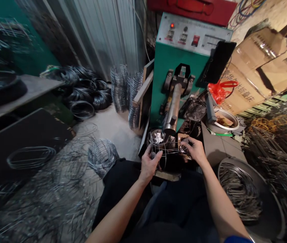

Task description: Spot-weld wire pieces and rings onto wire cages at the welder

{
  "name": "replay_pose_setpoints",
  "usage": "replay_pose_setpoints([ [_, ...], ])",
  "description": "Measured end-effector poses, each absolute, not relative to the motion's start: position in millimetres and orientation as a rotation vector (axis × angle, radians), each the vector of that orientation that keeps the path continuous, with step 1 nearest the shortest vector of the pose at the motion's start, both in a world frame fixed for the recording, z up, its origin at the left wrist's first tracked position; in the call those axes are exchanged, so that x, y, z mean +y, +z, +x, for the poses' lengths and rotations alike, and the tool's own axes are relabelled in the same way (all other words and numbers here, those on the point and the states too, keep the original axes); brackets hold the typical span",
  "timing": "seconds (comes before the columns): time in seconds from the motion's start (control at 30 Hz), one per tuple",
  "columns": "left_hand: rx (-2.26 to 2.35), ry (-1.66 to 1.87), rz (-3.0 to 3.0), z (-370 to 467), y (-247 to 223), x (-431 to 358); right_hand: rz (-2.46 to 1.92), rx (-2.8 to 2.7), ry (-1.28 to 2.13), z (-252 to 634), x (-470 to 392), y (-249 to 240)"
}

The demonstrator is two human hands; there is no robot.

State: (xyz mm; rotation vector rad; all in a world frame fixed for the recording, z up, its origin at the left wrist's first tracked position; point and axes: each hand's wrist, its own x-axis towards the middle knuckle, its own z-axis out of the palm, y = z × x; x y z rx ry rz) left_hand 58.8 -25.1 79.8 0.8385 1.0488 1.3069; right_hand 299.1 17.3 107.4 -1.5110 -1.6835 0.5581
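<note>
Both hands clamp a wire cage [162, 145] under the green machine's [176, 64] metal arm [173, 108]: left hand [150, 165] on its ring, right hand [192, 148] on its end.

hands [171, 155] gripping wire basket [162, 145], green machine [166, 67]

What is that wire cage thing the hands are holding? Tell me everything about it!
The wire cage is a small frame of thin, shiny grey metal hoops joined by straight wires. It sits under the green machine's metal arm. The left hand grips its near rim, and the right hand pinches its right side. It looks open and see-through.
</note>
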Motion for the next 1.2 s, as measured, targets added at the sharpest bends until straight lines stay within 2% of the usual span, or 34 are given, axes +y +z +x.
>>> replay_pose_setpoints([
  [0.47,1.059,1.264,0.847,56.6,81.9,-24.3,-1.489,-1.622,0.575,297.0,24.1,105.7],
  [0.67,1.072,1.305,0.836,59.7,82.7,-24.6,-1.375,-1.505,0.746,310.6,0.2,95.2],
  [0.8,1.065,1.326,0.846,60.2,83.5,-24.2,-1.385,-1.460,0.670,309.3,-7.6,84.8],
  [1.2,1.053,1.361,0.923,60.3,91.8,7.6,-1.355,-1.360,0.639,296.0,36.6,85.7],
])
